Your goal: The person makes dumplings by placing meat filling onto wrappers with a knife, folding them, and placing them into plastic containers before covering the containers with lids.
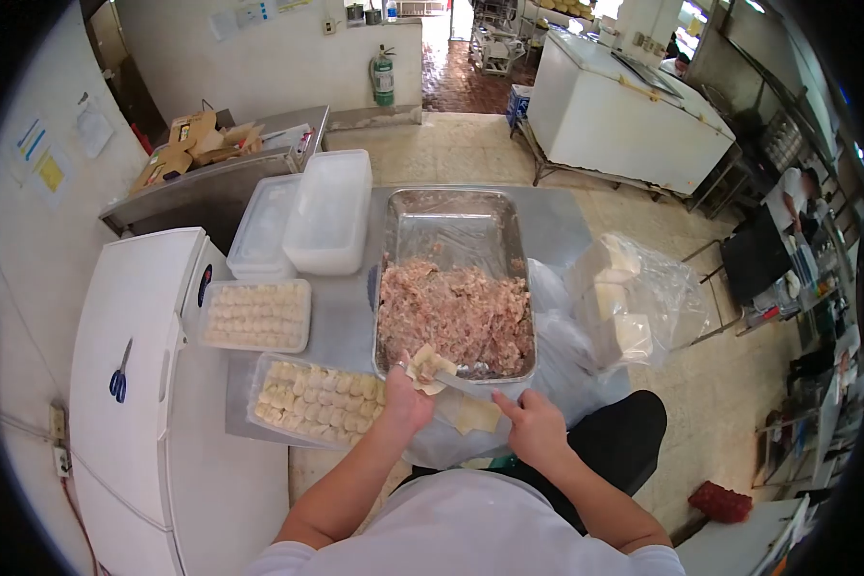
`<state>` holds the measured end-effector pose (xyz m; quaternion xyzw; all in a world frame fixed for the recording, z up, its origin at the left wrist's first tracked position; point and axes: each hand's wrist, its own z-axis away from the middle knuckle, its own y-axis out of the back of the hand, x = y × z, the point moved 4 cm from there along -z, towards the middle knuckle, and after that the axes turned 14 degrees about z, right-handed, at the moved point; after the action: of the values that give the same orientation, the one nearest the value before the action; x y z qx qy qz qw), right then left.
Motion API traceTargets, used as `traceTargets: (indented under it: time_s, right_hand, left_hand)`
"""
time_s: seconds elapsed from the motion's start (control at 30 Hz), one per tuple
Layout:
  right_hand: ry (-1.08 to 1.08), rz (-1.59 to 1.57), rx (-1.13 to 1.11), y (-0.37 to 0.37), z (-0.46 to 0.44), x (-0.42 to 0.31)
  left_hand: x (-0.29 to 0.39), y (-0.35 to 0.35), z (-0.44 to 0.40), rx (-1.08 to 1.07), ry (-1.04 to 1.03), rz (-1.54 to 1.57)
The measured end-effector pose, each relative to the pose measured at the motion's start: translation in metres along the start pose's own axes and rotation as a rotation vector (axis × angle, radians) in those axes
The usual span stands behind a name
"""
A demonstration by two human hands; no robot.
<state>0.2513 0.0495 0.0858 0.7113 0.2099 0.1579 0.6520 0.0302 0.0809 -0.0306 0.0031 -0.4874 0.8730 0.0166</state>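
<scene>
My left hand [410,401] is closed around a dumpling wrapper [428,369] with some minced meat on it. In my right hand [534,429] is a flat metal spreader [464,385], its blade reaching to the wrapper. Just beyond both hands stands a deep metal tray [391,213] with raw minced meat [456,312] heaped in its near part. Below the blade, loose square wrappers [477,416] lie on plastic near the table edge. A plastic container of rows of filled dumplings [319,398] sits left of my left hand.
Another container of dumplings [255,315] stands farther left, before stacked white plastic tubs [328,211]. Bagged stacks of wrappers [616,298] lie at the table's right. A white fridge [130,384] is at left, a chest freezer [624,115] behind. A person [792,197] is at far right.
</scene>
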Motion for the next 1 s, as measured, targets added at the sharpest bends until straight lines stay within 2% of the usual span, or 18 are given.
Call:
traceTargets:
  time_s: [0.2, 0.4, 0.5, 0.63, 0.7, 0.73, 0.8, 0.83, 0.9, 0.93, 1.0]
  right_hand:
    - [0.059, -0.021, 0.154, 0.009, -0.005, -0.018]
    - [0.055, -0.046, 0.080, -0.009, -0.005, -0.023]
    - [-0.009, -0.228, 0.037, -0.032, 0.002, -0.017]
    - [-0.402, -1.150, -0.401, -0.060, 0.002, -0.012]
    - [-0.606, -1.540, -0.609, -0.045, 0.001, -0.019]
    - [-0.577, -1.488, -0.600, -0.046, 0.000, -0.018]
    - [-0.520, -1.385, -0.583, -0.050, -0.002, -0.017]
    - [-0.387, -1.243, -0.481, -0.048, -0.004, -0.016]
    - [-0.133, -0.947, -0.278, -0.040, -0.007, -0.016]
    - [-0.070, -0.790, -0.258, -0.024, -0.011, -0.018]
    - [0.049, -0.475, -0.216, 0.017, -0.018, -0.020]
  left_hand:
    - [0.002, -0.017, 0.012, 0.025, 0.008, -0.009]
    - [0.005, -0.017, 0.007, 0.033, -0.027, -0.037]
    - [0.009, -0.028, 0.015, -0.057, 0.015, -0.111]
    - [0.032, -0.061, 0.046, -0.310, 0.141, -0.360]
    - [0.049, -0.062, 0.051, -0.238, 0.050, -0.915]
    - [0.055, -0.062, 0.053, -0.191, 0.001, -1.190]
    - [0.057, -0.064, 0.054, -0.172, 0.102, -1.366]
    - [0.058, -0.066, 0.054, -0.162, 0.155, -1.453]
    - [0.059, -0.074, 0.056, -0.232, 0.126, -1.531]
    - [0.059, -0.077, 0.057, -0.268, 0.113, -1.570]
    - [0.057, -0.084, 0.061, -0.430, -0.039, -1.632]
